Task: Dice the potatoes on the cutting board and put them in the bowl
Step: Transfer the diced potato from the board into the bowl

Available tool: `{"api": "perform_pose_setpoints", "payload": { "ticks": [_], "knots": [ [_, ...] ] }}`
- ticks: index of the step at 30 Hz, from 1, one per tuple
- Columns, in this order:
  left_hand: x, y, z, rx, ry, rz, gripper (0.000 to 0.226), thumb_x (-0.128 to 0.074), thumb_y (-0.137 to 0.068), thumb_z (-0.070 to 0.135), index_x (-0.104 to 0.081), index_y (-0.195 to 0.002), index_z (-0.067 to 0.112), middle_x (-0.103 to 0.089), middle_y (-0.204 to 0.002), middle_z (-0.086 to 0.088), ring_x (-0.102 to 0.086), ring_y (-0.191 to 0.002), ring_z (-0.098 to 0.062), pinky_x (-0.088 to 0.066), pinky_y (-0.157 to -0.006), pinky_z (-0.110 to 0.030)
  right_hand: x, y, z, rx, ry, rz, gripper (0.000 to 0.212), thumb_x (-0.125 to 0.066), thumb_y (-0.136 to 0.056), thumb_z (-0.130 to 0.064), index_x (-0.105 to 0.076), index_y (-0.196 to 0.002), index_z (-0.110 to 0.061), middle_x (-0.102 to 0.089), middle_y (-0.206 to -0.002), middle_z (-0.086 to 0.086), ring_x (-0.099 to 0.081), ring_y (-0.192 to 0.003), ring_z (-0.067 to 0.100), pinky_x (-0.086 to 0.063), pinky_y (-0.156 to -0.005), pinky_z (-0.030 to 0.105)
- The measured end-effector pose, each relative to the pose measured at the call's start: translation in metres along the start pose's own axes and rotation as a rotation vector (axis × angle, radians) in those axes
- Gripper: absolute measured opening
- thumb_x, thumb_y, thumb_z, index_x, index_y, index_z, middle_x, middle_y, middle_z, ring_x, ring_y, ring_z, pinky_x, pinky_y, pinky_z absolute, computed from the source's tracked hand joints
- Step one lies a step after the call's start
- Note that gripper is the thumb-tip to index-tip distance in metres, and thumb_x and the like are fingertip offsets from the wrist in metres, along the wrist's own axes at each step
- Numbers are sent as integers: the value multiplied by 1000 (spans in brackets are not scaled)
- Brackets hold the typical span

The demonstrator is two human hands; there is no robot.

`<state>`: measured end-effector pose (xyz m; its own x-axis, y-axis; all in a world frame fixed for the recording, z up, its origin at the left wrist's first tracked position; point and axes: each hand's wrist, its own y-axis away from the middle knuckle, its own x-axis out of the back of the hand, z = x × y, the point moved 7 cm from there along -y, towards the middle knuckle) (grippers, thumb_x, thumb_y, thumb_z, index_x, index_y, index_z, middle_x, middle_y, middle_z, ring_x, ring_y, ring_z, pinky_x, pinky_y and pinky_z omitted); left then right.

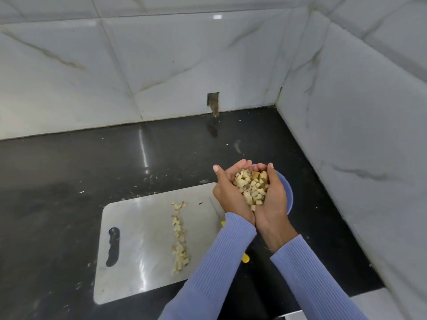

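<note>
Diced potato (251, 187) heaped in cupped left hand (231, 199) and right hand (273, 202), above blue bowl (288, 192).

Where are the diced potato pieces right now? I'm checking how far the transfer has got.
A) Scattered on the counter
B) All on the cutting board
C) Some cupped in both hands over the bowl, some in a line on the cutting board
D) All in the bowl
C: the left hand and right hand cup potato pieces above the blue bowl, while a line of pieces remains on the cutting board.
</note>
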<state>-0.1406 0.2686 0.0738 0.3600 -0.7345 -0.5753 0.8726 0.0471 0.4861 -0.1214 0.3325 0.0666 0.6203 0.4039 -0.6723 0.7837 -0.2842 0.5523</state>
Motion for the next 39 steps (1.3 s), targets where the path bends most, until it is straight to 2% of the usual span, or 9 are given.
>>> {"api": "perform_pose_setpoints", "payload": {
  "ticks": [7,10,17,20,23,26,29,35,39],
  "knots": [
    [-25,-15,-19,45,4,-118,89,-7,-94,63,-69,-100,0,-72,-101,-12,-70,-89,-18,-51,-70,-24,15,-21,-59,294,411,78,36,-43,-99,-38,-67,-84,-15,-70,-92,8,-68,-86,23,-55,-78,37],
    [-27,-17,-22,17,-20,-174,93,-5,-92,65,-67,-104,-3,-70,-105,-14,-68,-98,-20,-49,-84,-26,21,-27,-65,314,562,63,40,-38,-101,-37,-67,-88,-11,-72,-90,7,-70,-82,18,-53,-71,29],
    [-29,-19,-27,15,-19,-275,96,-2,-90,68,-62,-116,-2,-66,-115,-15,-62,-110,-21,-42,-100,-30,22,-38,-66,264,539,-147,36,-37,-103,-25,-66,-88,-10,-70,-90,9,-65,-95,22,-47,-96,36],
    [-31,-19,-28,15,-39,-314,95,1,-88,69,-60,-122,4,-65,-120,-11,-60,-113,-16,-38,-98,-29,14,-31,-66,320,718,-300,25,-45,-100,-18,-67,-95,-9,-70,-94,6,-65,-98,18,-49,-93,30],
    [-34,-22,-26,31,-7,-334,93,0,-87,71,-58,-124,9,-63,-124,-10,-56,-119,-18,-33,-108,-36,6,-25,-59,404,993,-456,13,-60,-92,-10,-70,-99,-6,-71,-95,4,-66,-96,14,-51,-87,22],
    [-32,-28,-26,72,67,-342,93,-2,-86,73,-56,-126,9,-60,-127,-13,-53,-122,-24,-31,-112,-40,7,-26,-62,508,1139,-498,8,-65,-84,1,-71,-87,-4,-70,-85,3,-66,-87,15,-52,-83,24],
    [-29,-34,-25,102,132,-345,92,-3,-87,73,-54,-127,8,-59,-128,-15,-53,-123,-26,-28,-113,-41,8,-32,-74,516,1121,-467,14,-59,-84,5,-68,-76,-2,-67,-78,5,-64,-81,16,-51,-83,30],
    [-33,-42,-21,151,258,-316,85,-8,-89,70,-56,-125,9,-61,-125,-14,-55,-119,-28,-35,-106,-41,-2,-26,-62,430,1191,-786,13,-78,-72,-2,-74,-81,-10,-70,-89,0,-65,-94,15,-48,-88,21],
    [-29,-43,-13,127,227,-293,68,-19,-96,60,-60,-118,11,-65,-119,-12,-58,-113,-26,-41,-99,-38,2,-34,-76,492,1168,-647,19,-67,-77,10,-71,-78,-9,-67,-86,4,-64,-89,14,-49,-87,25]
  ]
}}
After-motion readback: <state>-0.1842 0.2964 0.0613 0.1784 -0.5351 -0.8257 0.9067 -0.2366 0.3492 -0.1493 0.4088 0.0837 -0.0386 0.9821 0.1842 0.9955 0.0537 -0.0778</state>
